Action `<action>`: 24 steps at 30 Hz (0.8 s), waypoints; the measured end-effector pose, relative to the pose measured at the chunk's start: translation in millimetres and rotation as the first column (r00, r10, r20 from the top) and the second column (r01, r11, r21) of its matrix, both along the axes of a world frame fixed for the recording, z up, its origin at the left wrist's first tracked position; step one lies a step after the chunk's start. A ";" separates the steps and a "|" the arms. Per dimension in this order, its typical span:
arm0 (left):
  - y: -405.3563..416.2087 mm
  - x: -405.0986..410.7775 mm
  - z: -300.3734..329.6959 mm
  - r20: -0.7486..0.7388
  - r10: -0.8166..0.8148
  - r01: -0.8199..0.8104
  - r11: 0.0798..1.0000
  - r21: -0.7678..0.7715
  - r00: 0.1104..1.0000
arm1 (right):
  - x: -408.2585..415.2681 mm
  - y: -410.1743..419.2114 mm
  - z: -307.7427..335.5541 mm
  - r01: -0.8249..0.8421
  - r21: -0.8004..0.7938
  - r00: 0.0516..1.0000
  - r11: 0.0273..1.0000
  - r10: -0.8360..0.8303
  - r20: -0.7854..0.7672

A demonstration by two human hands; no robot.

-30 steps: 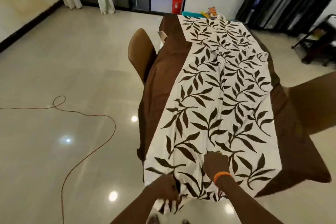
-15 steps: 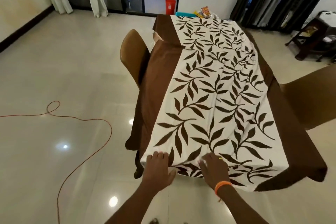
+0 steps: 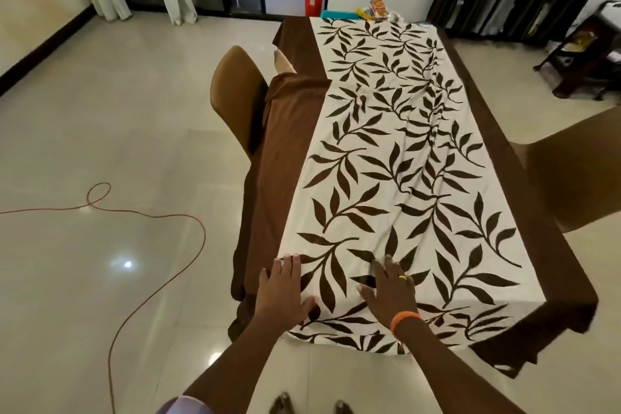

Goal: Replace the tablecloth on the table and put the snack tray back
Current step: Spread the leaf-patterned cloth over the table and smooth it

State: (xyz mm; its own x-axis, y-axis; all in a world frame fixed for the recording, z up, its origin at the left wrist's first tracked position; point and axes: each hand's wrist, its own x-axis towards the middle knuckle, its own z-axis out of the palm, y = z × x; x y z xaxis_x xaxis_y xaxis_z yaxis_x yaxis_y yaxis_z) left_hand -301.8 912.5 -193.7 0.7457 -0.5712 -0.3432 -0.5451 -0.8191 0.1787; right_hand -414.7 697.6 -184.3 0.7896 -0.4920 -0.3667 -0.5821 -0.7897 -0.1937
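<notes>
A white tablecloth with dark leaf print [image 3: 396, 158] lies along the long table, over a plain brown cloth [image 3: 289, 131] that hangs down the sides. My left hand [image 3: 284, 289] lies flat with straight fingers on the near left corner of the leaf cloth. My right hand [image 3: 391, 289], with an orange wristband and a ring, presses flat on the cloth just to the right of it. At the table's far end a teal snack tray [image 3: 339, 14] with snack packets [image 3: 378, 7] shows beyond the cloth's edge.
A brown chair [image 3: 237, 94] stands at the table's left side and another brown chair [image 3: 578, 175] at its right. An orange cable [image 3: 151, 279] loops over the tiled floor on the left. A red bin [image 3: 314, 3] stands by the glass doors. A dark side table [image 3: 584, 57] is at far right.
Both hands let go of the bunched near edge of the leaf cloth and moved up onto the tabletop, where they now lie flat. The cloth's near end has spread smoother.
</notes>
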 end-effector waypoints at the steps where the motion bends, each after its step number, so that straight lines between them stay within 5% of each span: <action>1: 0.6 -3.6 1.2 0.014 0.014 -0.014 1.000 -0.016 1.000 | -4.2 4.5 -2.5 -0.009 -0.004 1.000 1.000 0.009 0.005; 9: 5.0 -35.0 2.8 0.025 0.107 -0.108 0.993 0.049 0.994 | -44.5 -4.4 6.7 -0.123 -0.117 0.988 0.985 0.133 0.083; 12: 2.5 -38.5 8.1 0.147 0.069 -0.079 0.995 0.064 0.987 | -59.1 -16.3 8.3 -0.082 -0.140 0.995 0.987 0.088 0.038; 16: -5.3 -43.4 6.9 0.013 0.034 -0.035 0.991 0.130 0.999 | -74.4 -30.2 7.2 0.009 -0.077 0.999 0.997 -0.006 0.036; 20: -19.2 -49.3 13.4 0.043 0.070 -0.074 0.993 0.092 0.997 | -76.4 -43.5 9.2 0.111 -0.075 0.975 0.991 -0.095 0.199; 24: -28.5 -44.8 18.3 0.023 0.090 -0.092 0.990 0.103 0.996 | -75.7 -57.2 11.4 0.075 -0.053 0.992 0.996 -0.069 0.106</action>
